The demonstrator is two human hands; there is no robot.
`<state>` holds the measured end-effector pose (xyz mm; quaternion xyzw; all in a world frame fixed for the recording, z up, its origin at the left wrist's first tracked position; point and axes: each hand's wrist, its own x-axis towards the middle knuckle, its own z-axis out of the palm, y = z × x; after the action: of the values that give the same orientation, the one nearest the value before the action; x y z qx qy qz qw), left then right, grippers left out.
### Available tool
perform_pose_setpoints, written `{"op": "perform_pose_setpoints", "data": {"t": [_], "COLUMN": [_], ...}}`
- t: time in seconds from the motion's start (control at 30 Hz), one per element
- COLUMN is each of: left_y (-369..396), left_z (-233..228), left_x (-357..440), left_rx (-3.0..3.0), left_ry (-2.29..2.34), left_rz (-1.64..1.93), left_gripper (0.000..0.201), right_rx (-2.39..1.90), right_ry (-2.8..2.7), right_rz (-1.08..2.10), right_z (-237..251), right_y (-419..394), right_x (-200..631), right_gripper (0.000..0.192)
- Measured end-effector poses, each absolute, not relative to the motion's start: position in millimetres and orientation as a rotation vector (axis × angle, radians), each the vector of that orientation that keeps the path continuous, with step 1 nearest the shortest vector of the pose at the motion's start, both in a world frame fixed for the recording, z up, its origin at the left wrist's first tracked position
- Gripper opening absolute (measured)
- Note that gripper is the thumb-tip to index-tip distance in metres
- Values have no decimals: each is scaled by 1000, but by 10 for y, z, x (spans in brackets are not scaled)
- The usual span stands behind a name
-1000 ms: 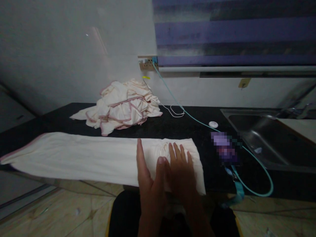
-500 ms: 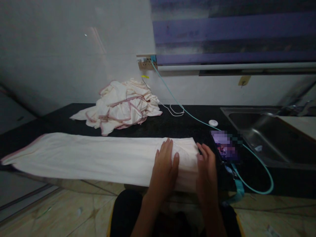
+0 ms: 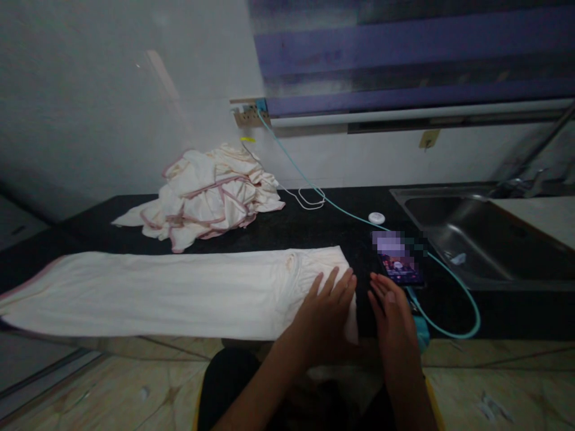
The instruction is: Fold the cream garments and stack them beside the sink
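A long white cloth point(image 3: 171, 293) with pink edging at its left end lies as a flat strip along the front of the black counter. Near its right end the fabric is gathered into wrinkles. My left hand point(image 3: 321, 317) rests palm down on that right end, fingers spread. Just off the cloth's right edge, my right hand point(image 3: 395, 314) hovers over or touches the counter, its fingers loosely bent and apart with nothing in them. Close to its fingertips lies a phone point(image 3: 402, 269) with a lit screen.
A heap of crumpled white cloths point(image 3: 206, 191) with pink edging sits toward the back wall. From the wall socket point(image 3: 250, 112) a teal cable point(image 3: 296, 170) runs past a small white disc point(image 3: 376, 218) to the phone. A steel sink point(image 3: 476, 239) is set in the counter point(image 3: 314, 230) at right.
My left hand has slid right to the cloth's end, leaving wrinkles in the fabric there. My right hand has moved right, off the cloth. The view has shifted slightly right.
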<state>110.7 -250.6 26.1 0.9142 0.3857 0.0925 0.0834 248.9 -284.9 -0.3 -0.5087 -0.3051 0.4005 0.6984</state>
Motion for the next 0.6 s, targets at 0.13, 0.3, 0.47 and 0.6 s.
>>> {"op": "perform_pose_setpoints", "data": {"t": [0.13,0.3,0.47,0.6], "left_y": [-2389,-2430,-2373,-2262], "left_z": [93,235,428,503], "left_x": [924,821,878,1065], "left_rx": [2868,2719,1942,1397], "left_ry": [1049,942,1108,1138], "left_rz": [94,175,767,1260], "left_gripper": [114,83,54,63], "right_rx": [-1048,-1022,-934,-837], "right_ry": [-615,-581,-547,-563], "right_rz": [961,977,1026,1080], "right_z": [-27,-82,-46,-57], "right_y": [-2813,-2740,-2728,-2586], "right_x": [2539,2544,2508,2320], "right_gripper": [47,48,44,41]}}
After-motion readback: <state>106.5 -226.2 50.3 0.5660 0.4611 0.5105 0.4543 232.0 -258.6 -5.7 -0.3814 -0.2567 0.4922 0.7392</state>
